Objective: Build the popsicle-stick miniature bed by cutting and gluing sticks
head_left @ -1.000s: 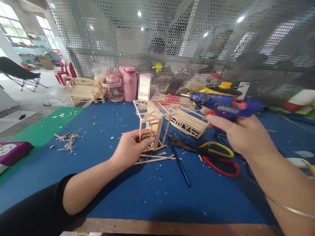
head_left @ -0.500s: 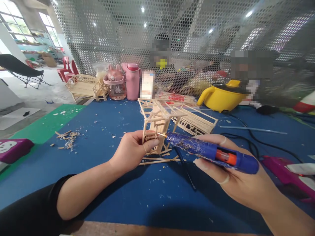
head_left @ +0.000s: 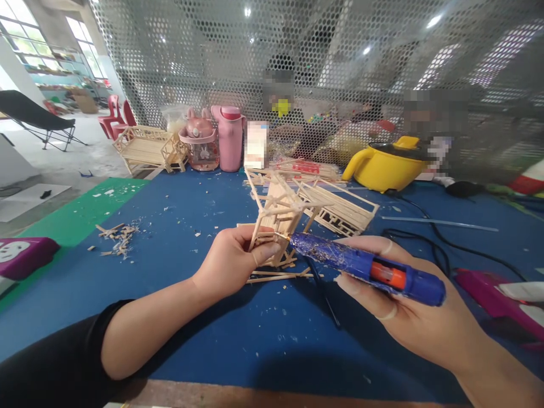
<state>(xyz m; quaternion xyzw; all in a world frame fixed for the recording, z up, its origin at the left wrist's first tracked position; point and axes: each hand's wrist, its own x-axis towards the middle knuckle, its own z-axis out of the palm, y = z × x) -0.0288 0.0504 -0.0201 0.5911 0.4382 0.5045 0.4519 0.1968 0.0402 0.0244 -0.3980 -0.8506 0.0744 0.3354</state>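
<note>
Between the thumb and fingers of my left hand [head_left: 232, 258] is the lower side of a small wooden stick frame [head_left: 278, 207], which leans to the right. My right hand [head_left: 408, 306] is wrapped round a blue glue gun [head_left: 348, 258] with an orange piece showing in its side slot. The gun's tip points left and meets, or nearly meets, the frame beside my left thumb; whether they touch I cannot tell. Loose thin sticks [head_left: 280, 276] lie under the frame. Behind it rests a flat stick-built panel [head_left: 340, 207].
Wood scraps [head_left: 119, 238] lie on the blue table [head_left: 178, 351] at left. A stick-built model [head_left: 147, 148], a pink bottle [head_left: 230, 139], a clear jar [head_left: 203, 150] and a yellow pot [head_left: 386, 167] line the back by a perforated metal screen [head_left: 191, 51]. Black cord [head_left: 433, 255] runs at right.
The stick frame has tilted further to the right in my left hand, which shifted slightly right. The glue gun stays almost in place, its tip still at the frame.
</note>
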